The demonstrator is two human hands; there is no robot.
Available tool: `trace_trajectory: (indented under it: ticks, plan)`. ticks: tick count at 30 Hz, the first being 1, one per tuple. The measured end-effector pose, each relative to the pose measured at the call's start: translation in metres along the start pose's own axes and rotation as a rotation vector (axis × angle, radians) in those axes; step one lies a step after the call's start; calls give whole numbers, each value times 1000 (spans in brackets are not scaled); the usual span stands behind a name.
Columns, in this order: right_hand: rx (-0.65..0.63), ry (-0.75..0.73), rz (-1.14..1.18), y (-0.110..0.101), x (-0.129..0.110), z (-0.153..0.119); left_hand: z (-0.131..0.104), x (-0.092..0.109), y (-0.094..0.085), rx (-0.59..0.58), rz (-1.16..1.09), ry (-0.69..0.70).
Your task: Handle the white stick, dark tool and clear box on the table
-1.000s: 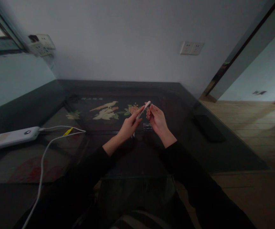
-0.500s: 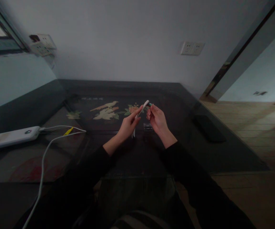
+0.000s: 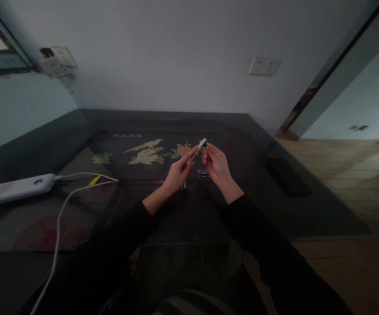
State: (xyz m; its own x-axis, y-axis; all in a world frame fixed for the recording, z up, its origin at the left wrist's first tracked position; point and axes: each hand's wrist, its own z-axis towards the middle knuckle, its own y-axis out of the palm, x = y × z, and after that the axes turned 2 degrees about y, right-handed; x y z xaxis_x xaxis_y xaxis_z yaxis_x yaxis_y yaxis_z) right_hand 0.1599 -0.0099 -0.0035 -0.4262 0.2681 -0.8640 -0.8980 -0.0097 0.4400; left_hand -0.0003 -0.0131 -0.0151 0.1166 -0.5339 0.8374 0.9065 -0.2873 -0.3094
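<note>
My left hand point(image 3: 177, 173) is closed on a slim white object point(image 3: 201, 144), which slants up and to the right beyond the fingertips. A thin pale strip hangs below that hand. My right hand point(image 3: 218, 166) is closed in a pinch beside the upper end of the white object, on a small dark-green item point(image 3: 207, 144) too small to name. Just left of my right wrist, a small clear rack-like case point(image 3: 203, 175) lies on the dark table point(image 3: 189, 210). Both hands are above the table, close together.
A white power bank point(image 3: 19, 188) with a white cable point(image 3: 59, 218) and yellow tag point(image 3: 94, 180) lies at the left. On the right is a black flat object point(image 3: 288, 176). Wall sockets point(image 3: 264, 66) are behind the table.
The white object has tilted slightly within my left hand, and less of the pale strip shows below it. My right hand has barely moved.
</note>
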Motion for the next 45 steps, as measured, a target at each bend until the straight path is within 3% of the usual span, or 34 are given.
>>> trace_trajectory:
  ticks: [11, 17, 30, 45]
  plan:
    - [9, -20, 30, -5, 0, 2, 0, 4, 4, -111, -204, -29]
    - [10, 5, 17, -1, -1, 1, 3, 2, 2, -60, -179, -60]
    - [-23, -33, 0, 2, -2, -1, 3, -4, -1, 39, -2, 5]
    - [7, -12, 41, -2, 1, 1, 0, 5, 3, -84, -140, -14]
